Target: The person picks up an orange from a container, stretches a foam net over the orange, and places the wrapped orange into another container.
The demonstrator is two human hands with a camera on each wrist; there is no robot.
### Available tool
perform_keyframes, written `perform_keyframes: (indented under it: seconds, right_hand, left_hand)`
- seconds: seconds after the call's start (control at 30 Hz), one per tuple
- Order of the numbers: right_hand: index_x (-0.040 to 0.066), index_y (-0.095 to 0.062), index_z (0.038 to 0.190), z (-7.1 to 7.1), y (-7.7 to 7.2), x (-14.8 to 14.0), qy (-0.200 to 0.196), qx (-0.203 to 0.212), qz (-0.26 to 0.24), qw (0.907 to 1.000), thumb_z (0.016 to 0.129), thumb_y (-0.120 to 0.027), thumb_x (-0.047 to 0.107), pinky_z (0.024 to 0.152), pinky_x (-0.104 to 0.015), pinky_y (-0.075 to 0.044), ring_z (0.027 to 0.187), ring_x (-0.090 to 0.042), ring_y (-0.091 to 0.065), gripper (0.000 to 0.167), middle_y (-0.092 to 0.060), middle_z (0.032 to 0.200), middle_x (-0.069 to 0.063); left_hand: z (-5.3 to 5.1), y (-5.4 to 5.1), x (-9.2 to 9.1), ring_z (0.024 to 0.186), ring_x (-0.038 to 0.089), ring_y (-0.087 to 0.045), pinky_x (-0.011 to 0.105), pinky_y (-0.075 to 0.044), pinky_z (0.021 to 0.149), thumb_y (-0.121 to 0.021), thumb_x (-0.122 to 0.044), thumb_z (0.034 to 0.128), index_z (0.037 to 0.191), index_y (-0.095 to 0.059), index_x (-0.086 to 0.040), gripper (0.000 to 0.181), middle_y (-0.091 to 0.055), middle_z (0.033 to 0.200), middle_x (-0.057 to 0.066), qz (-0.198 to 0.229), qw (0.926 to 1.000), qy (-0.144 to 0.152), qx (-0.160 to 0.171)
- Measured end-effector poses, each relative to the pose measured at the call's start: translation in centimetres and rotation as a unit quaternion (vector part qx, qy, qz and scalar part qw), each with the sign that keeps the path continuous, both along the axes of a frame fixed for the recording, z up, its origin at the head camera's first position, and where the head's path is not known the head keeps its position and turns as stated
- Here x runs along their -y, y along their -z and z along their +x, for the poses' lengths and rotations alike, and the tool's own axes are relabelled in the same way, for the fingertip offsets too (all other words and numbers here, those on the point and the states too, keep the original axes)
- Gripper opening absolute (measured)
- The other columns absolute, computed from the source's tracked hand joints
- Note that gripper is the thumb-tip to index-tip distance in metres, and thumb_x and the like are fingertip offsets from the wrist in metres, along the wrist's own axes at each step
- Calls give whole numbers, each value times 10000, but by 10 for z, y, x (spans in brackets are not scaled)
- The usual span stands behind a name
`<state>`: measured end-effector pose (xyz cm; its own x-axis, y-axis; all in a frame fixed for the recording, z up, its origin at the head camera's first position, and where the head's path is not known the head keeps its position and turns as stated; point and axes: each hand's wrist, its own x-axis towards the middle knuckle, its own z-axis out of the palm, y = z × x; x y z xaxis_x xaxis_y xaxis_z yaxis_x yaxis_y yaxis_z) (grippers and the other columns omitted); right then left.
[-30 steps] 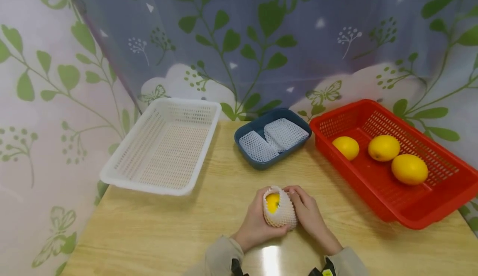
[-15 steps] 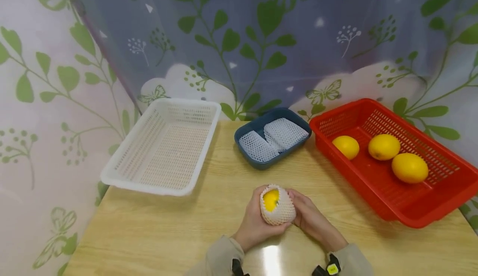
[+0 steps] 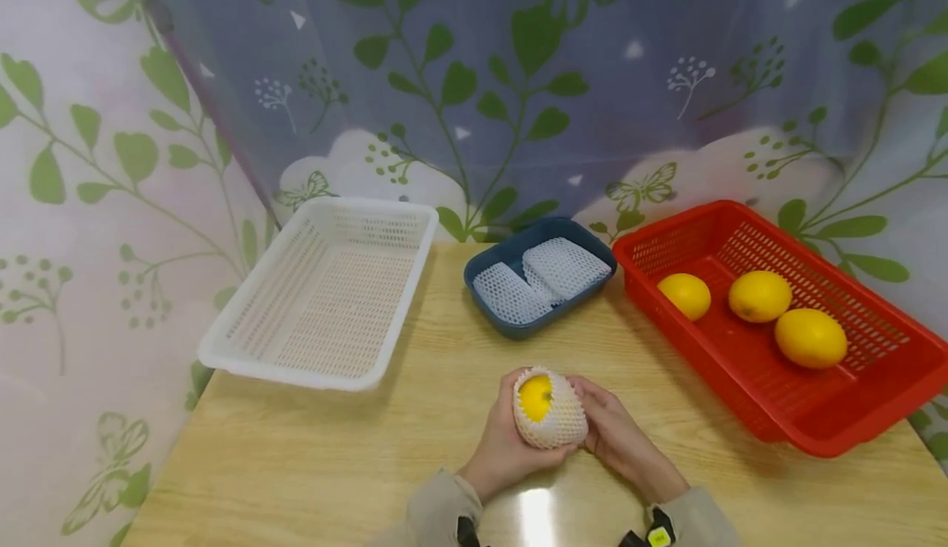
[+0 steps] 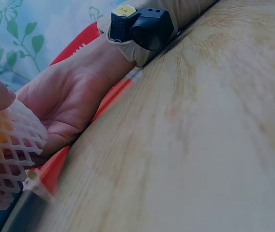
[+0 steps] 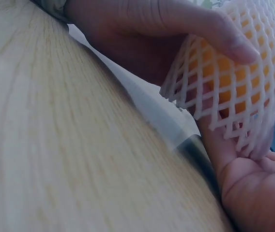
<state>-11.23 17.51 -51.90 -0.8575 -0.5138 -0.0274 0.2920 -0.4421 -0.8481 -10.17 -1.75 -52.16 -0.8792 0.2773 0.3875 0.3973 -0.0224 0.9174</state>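
White foam net [image 3: 564, 425] wraps the yellow fruit [image 3: 534, 399] that sits between the person's two hands, over the near part of the table [image 3: 333, 465]. The left hand [image 3: 504, 452] is curled round net and fruit; the right hand [image 3: 618, 436] seems to pinch the net on the other side. I take the step to be fitting the net snugly; the next move would call for a gentle, even tug by the right hand against a steady left grip. Only the head view shows fruit bare at the net's open end, three loose fruits [image 3: 760, 296] in the red basket [image 3: 696, 358] and flat nets [image 3: 566, 269] in the blue tray [image 3: 511, 331]. From the right wrist, the left thumb [image 5: 241, 48] presses the mesh and a right finger [image 5: 218, 150] lies behind its lower edge; inside or outside, I cannot tell.
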Motion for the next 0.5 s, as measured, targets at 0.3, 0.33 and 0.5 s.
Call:
perform_keyframes:
  seconds: [0.3, 0.33, 0.5]
  right_hand:
    - [195, -643, 1217, -2, -1, -1, 15, 50, 0, 10000, 1090, -351, 190, 880, -296, -543, 1046, -97, -632, 318, -656, 1173, 14]
    - [192, -642, 1214, -2, -1, -1, 8, 44, 18, 10000, 1090, -353, 197, 878, -292, -543, 1043, -95, -630, 314, -655, 1170, 15]
    - [202, -628, 1229, -1, 0, 1, -40, 13, -6, 10000, 1092, -340, 169, 889, -294, -538, 1064, -102, -627, 321, -654, 1188, 19]
  left_hand:
    - [-2, 0, 1, 1226, 205, -529, 362, -400, 1080, -939, -59, 603, 1430, -373, -244, 1018, -523, 1360, -25, -71, 9999, -37, 147]
    - [-2, 0, 1, 1226, 206, -530, 361, -400, 1080, -939, -57, 603, 1433, -373, -240, 1021, -522, 1363, -21, -56, 9999, -42, 158]
    - [1, 1, 2, 1233, 211, -521, 353, -397, 1080, -933, -65, 620, 1452, -352, -171, 1020, -504, 1380, 17, 2, 9999, -66, 155]
